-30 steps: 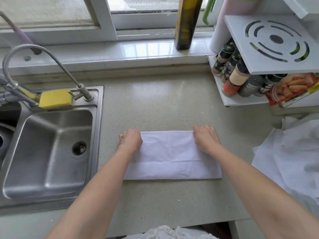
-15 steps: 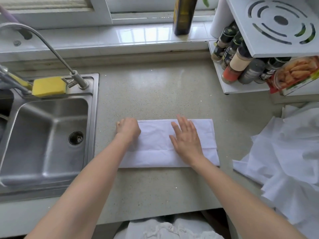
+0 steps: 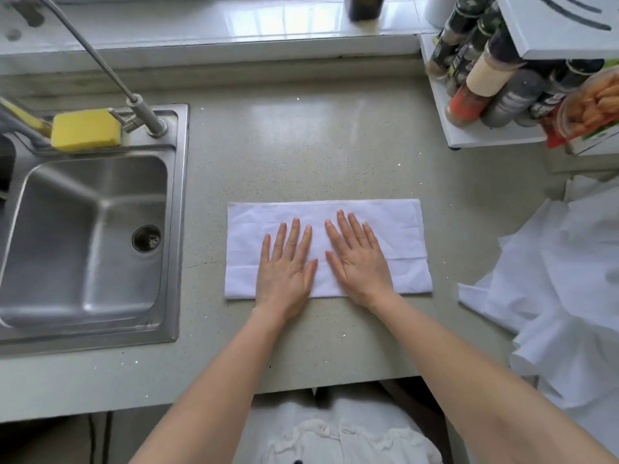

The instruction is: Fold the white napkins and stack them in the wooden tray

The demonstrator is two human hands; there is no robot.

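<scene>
Open countertop (image 3: 301,142) stretches between the sink (image 3: 90,229) on the left and the spice rack (image 3: 485,105) at the far right, leaving a wide lane from the folded napkin (image 3: 395,229) back toward the window ledge (image 3: 234,21). The faucet (image 3: 140,108) arches over the sink's rear corner beside a yellow sponge (image 3: 85,128). A heap of loose white napkins (image 3: 562,279) crowds the right edge, with a bare strip of counter between it and the folded napkin.

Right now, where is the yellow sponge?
In the head view, the yellow rectangular sponge sits at upper left on the steel sink's back rim, just left of the faucet base.
</scene>
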